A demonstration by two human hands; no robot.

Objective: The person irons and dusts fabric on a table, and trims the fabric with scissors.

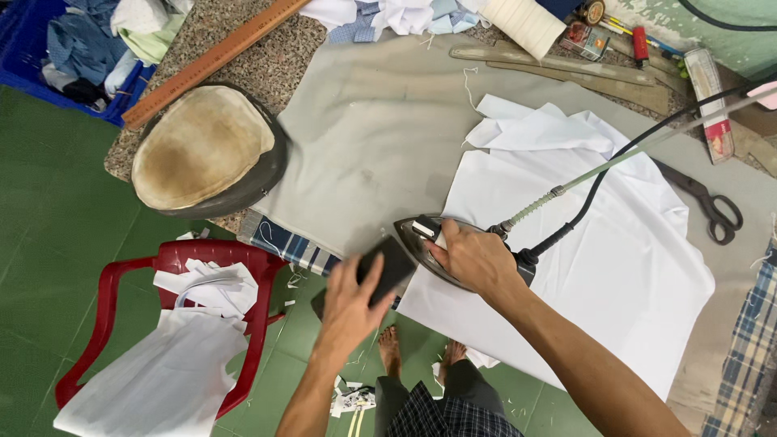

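White flat cloth (583, 267) under grey metal iron (433, 243), right hand (477, 259) gripping it, left hand (352, 303) clutching black pad (388, 267); likely pressing, next sliding slowly.

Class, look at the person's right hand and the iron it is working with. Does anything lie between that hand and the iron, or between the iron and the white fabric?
Nothing visible does. The right hand already grips the iron, which seems to rest on the edge of the white fabric. The left hand holds a dark flat object beside the iron's nose, not under it.
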